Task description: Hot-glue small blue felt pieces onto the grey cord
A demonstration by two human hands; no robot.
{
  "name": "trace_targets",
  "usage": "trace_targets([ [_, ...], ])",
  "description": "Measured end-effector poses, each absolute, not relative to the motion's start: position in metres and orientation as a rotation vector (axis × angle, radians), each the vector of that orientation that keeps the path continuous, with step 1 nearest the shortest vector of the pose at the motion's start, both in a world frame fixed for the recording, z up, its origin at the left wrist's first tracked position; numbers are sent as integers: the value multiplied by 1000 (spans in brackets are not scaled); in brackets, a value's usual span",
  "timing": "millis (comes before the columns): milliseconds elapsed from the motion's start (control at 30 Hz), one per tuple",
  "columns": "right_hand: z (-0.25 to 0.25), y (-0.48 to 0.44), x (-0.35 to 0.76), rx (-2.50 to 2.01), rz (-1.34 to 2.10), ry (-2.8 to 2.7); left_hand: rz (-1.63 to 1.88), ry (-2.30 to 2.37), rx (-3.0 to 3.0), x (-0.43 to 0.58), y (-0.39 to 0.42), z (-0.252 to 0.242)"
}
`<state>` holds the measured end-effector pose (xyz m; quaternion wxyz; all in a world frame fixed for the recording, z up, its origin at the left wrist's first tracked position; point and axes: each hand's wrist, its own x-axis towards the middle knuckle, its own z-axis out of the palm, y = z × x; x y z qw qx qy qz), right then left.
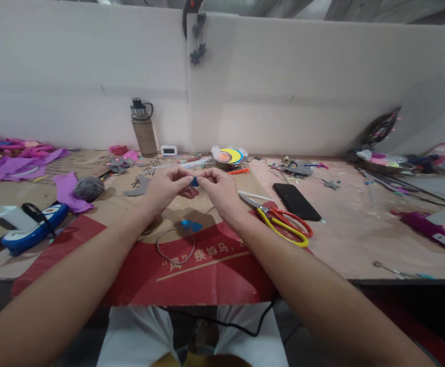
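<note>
My left hand [171, 184] and my right hand [218, 184] meet above the work surface, fingertips pinched together. Between them they grip a small blue piece [194, 181], mostly hidden by the fingers; it looks like felt, though its shape cannot be made out. Below lie a few more blue pieces [195, 226] on a red and brown paper sheet [142, 275]. A loop of thin grey cord [159, 251] rests beside them, and a strand rises toward my right hand. Scissors [283, 224] with red and yellow handles lie by my right forearm.
A black phone [297, 202] lies right of the scissors. Left are a grey yarn ball [88, 188], purple felt [68, 188] and a blue power strip [35, 229]. A bottle [144, 133] and a small dish [228, 164] stand at the back before a white partition [302, 86].
</note>
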<state>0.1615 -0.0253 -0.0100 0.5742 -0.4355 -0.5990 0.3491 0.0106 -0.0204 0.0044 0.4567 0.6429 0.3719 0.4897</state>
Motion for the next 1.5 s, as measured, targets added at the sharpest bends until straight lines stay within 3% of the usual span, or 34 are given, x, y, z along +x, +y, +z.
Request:
trace_targets([
  [533,-16,-28,162,-1096,502,-1648,1201,1163,2041,8,-23,6],
  [867,-17,-28,160,-992,612,-1606,1330,1096,1609,10,-21,10],
  [1500,-16,-21,160,-1012,897,-1361,1341,947,1467,17,-20,-1],
])
